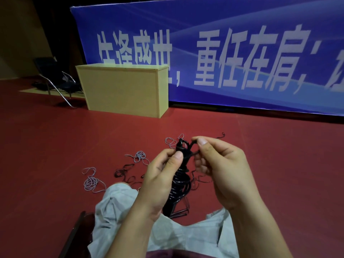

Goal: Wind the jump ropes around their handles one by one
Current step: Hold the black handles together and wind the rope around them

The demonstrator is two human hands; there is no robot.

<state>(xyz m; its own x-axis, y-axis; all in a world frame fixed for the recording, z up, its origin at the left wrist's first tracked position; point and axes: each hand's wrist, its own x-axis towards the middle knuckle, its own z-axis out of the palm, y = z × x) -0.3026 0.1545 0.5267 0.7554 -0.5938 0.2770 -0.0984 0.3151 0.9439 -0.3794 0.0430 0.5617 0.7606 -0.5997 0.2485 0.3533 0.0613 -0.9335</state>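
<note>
A black jump rope (179,185) hangs in front of me as a bundle of coils wound round its handles. My left hand (160,175) grips the upper part of the bundle, thumb pressed on its side. My right hand (219,164) pinches a loop of the same black rope near the bundle's top, between thumb and fingers. The lower coils dangle between my knees. Several loose ropes lie on the red floor: a pale purple one (90,182) at the left, another pale one (140,155) further back, and a dark tangled one (122,171) between them.
I sit with grey trousers (119,200) over my knees and a dark chair edge (78,228) at lower left. A wooden desk (126,90) and a black chair (54,77) stand at the back. A blue banner (223,53) covers the wall.
</note>
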